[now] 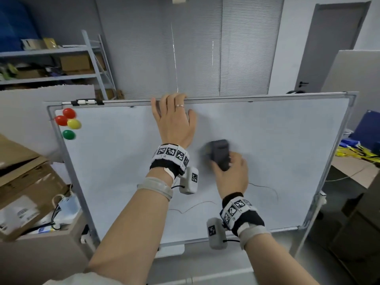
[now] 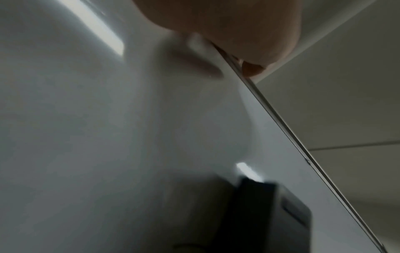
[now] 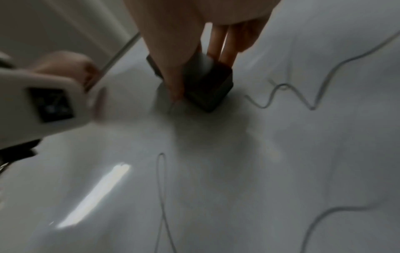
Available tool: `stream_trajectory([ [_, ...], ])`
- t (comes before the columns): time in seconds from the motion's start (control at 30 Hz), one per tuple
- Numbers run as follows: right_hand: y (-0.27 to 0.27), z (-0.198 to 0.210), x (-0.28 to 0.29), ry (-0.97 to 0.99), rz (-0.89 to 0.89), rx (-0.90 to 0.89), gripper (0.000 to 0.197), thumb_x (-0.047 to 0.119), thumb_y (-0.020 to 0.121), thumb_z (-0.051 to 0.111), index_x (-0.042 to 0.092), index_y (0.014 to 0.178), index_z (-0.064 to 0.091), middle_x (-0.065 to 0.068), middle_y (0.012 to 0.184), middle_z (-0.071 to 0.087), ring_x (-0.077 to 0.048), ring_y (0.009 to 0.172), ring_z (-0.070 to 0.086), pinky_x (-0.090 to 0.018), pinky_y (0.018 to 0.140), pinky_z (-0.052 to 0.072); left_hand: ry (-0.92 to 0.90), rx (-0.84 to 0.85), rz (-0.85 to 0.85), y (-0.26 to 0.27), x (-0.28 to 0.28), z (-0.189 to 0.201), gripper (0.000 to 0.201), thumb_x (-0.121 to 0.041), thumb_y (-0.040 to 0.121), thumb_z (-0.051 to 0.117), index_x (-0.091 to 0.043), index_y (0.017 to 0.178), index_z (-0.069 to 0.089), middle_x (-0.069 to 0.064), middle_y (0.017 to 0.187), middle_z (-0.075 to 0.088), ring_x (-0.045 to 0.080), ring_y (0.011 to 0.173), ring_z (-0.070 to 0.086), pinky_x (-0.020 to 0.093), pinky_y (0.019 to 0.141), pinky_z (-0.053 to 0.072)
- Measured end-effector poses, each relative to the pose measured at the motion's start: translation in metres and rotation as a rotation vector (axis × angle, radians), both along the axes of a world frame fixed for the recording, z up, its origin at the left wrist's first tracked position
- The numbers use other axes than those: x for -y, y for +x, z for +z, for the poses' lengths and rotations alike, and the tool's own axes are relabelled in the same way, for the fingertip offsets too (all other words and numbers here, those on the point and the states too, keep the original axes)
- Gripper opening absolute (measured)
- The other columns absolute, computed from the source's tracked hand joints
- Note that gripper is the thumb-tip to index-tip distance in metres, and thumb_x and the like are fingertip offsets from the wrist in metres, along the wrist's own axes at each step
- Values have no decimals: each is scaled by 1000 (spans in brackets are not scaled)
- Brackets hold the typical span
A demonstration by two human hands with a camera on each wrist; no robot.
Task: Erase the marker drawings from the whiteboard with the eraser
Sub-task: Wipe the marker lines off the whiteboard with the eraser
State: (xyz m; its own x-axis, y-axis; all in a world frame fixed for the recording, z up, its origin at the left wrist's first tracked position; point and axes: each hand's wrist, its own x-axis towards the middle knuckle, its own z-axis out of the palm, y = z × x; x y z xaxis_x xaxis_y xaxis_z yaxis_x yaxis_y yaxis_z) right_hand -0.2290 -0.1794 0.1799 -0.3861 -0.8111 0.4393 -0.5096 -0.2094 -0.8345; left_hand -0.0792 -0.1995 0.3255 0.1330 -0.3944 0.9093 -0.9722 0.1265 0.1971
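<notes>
A white whiteboard [image 1: 277, 140] in a grey frame stands tilted before me. My right hand [image 1: 231, 175] grips a dark grey eraser [image 1: 220, 154] and presses it flat on the board's middle; the eraser is motion-blurred. In the right wrist view the eraser [image 3: 207, 85] sits between thumb and fingers. Thin wavy marker lines [image 1: 265, 187] run across the lower board [image 3: 307, 92]. My left hand [image 1: 174, 120] holds the board's top edge, fingers hooked over the frame [image 2: 255, 68] and palm on the surface. The eraser [image 2: 268, 219] also shows in the left wrist view.
Red, yellow and green magnets [image 1: 68, 122] sit at the board's top left, with a marker [image 1: 86, 102] clipped on the top frame. Cardboard boxes [image 1: 26, 186] stand at left, metal shelving [image 1: 51, 64] behind, a door [image 1: 331, 48] and yellow-blue clutter [image 1: 357, 151] at right.
</notes>
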Motion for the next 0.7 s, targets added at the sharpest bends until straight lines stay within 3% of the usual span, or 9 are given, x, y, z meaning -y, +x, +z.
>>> stream_trajectory([
  [0.1,7,10,3,7,102,-113,49,51,74,80,32,111,54,6,105,56,-18,90,54,-35,74,49,46,51,1,12,-1,1,41,-31,87,47,-27,127,57,-11,130,54,16,130,43,51,124,11],
  [0.23,-42,12,11,62,-101,155,51,48,75,80,25,113,55,0,109,59,-25,98,61,-37,75,49,43,48,3,13,-2,1,41,-35,87,48,-29,126,58,-13,127,55,15,130,42,51,124,11],
  [0.3,-58,12,13,74,-206,181,52,46,76,79,24,115,54,-3,109,59,-30,99,60,-38,74,49,24,24,-6,5,0,0,41,-35,85,50,-27,124,58,-12,127,54,16,131,41,50,124,10],
  [0.37,-53,14,11,27,-195,109,53,45,76,79,25,117,53,-4,107,58,-31,99,59,-39,74,50,15,-3,-15,-4,2,-2,41,-35,83,51,-26,123,59,-11,127,54,17,131,41,49,125,8],
  [0.5,-11,19,6,-37,82,-253,51,46,74,79,32,118,57,-2,109,57,-27,105,53,-39,81,49,2,-11,-4,-2,4,-3,41,-33,83,52,-27,123,59,-10,127,54,18,131,41,49,125,9],
  [0.57,-8,24,8,-51,106,-347,50,48,73,79,34,116,59,0,108,59,-26,104,54,-40,84,46,7,18,8,6,4,-2,41,-31,84,51,-27,124,58,-11,127,54,17,130,42,49,124,11],
  [0.63,-22,25,15,-73,5,-246,51,48,71,81,33,115,60,-1,106,61,-28,102,56,-42,83,47,16,40,9,13,4,-1,41,-30,85,50,-28,125,58,-11,127,55,17,129,43,50,123,12],
  [0.7,-45,27,24,-92,-148,24,55,45,70,83,30,117,58,-3,108,60,-31,101,58,-44,81,50,17,41,-1,14,3,-1,41,-32,84,51,-28,124,59,-12,126,55,16,128,42,49,124,10],
])
